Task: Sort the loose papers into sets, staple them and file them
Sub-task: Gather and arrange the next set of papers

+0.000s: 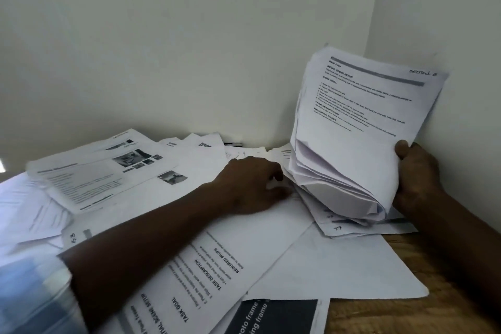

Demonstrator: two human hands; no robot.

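The right hand (416, 171) grips a thick stack of papers (360, 122) at its lower right corner, thumb on the front sheet and fingers (406, 187) behind. The stack stands upright in the corner against the wall (189, 35), its lower edge fanned and resting on other sheets. The left hand (252, 184) lies on the loose papers (176, 179) that cover the bench (406, 312), just beside the foot of the stack. Its fingers are curled, but it is not clear whether they pinch a sheet.
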